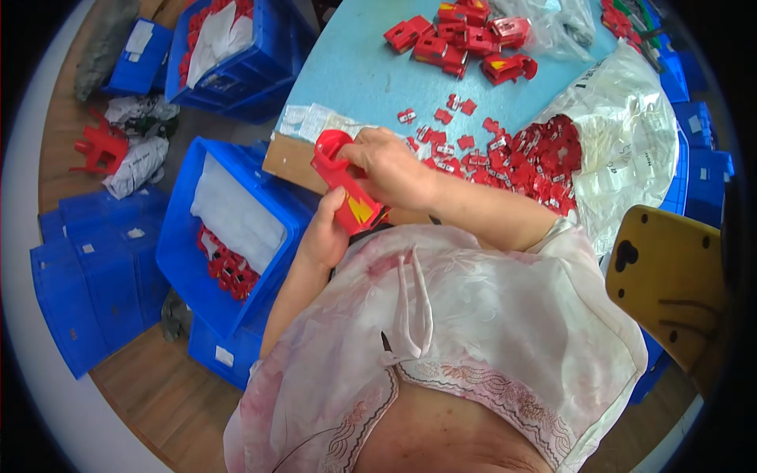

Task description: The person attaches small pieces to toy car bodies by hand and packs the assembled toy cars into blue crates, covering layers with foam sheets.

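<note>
Both my hands hold one red plastic housing (347,189) with a yellow mark, just off the near edge of the blue table (355,71). My left hand (323,236) grips its lower end from below. My right hand (390,165) covers its upper part, fingers pressing near the rounded loop at the top. Small red clips (465,142) lie scattered on the table beside my right hand, and a heap of them spills from a clear plastic bag (623,134).
Several finished red housings (465,39) are piled at the table's far side. A blue crate (229,244) with red parts stands at my left, more blue crates (87,284) around it. A yellow chair back (670,276) is at right.
</note>
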Available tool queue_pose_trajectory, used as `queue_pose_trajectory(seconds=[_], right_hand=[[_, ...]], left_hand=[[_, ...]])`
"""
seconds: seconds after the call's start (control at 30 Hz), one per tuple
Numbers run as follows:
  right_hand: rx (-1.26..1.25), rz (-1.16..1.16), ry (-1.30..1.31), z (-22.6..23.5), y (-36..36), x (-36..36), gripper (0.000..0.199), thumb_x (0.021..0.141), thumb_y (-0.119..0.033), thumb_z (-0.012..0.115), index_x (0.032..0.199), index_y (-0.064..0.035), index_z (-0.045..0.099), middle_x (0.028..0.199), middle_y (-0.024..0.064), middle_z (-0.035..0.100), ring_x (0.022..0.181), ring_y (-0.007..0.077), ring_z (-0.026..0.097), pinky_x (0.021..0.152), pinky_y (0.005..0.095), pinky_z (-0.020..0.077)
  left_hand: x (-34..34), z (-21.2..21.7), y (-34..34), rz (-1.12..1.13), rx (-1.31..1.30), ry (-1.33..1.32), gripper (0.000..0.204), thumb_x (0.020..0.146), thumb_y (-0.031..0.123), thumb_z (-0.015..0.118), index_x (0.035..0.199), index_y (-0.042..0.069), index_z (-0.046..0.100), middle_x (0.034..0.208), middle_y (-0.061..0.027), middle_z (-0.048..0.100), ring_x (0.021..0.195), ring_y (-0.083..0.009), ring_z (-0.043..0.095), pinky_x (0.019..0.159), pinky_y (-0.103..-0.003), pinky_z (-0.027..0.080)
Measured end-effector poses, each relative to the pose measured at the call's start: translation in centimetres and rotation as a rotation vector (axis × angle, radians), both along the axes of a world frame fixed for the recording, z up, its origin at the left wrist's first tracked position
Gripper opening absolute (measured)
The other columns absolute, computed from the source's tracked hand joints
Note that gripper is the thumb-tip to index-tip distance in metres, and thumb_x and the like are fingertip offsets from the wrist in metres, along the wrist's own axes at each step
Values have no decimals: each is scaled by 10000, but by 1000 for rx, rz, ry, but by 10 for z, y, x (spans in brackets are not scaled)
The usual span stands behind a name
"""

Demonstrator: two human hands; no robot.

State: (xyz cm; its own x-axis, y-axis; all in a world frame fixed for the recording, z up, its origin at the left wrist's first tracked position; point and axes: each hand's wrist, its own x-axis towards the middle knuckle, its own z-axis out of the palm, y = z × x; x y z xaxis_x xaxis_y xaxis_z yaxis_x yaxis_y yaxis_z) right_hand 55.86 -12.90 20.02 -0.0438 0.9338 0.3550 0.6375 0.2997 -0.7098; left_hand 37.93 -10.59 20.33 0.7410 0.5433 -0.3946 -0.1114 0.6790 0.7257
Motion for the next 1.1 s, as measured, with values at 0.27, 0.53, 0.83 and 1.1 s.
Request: queue_pose_trajectory(seconds=[0.27,0.53,0.83,1.1], right_hand=[[3,11,125,-4,12,11,759,696,-88,798,1379,-139,471,1127,163,550,1055,374,580,934,441,489],[49,-179,53,-13,14,13,773,693,-137,792,1397,-135,473,1162,189,541,1128,410,528,980,476,437],[9,-436,-73,-15,38,28,547,702,-197,795,1198,-157,566,1033,117,568,1029,323,556,916,436,395],[-176,-507,40,-44,56,43,524,691,-94,781,1163,-117,553,1032,133,571,1023,336,563,873,432,479]], left_hand=[[11,-13,-8,69,-259,-15,631,965,587,415,1435,166,427,1374,-89,539,1228,-286,532,1024,-534,415],[26,-20,15,-23,-201,19,644,948,548,447,1471,177,389,1416,-97,508,1269,-295,514,1013,-547,432],[50,-20,68,-176,-331,60,694,908,594,462,1476,204,383,1419,-105,497,1283,-326,502,955,-595,468],[66,-54,107,-390,-520,66,698,906,613,471,1454,184,410,1392,-110,515,1269,-313,514,1033,-572,424]])
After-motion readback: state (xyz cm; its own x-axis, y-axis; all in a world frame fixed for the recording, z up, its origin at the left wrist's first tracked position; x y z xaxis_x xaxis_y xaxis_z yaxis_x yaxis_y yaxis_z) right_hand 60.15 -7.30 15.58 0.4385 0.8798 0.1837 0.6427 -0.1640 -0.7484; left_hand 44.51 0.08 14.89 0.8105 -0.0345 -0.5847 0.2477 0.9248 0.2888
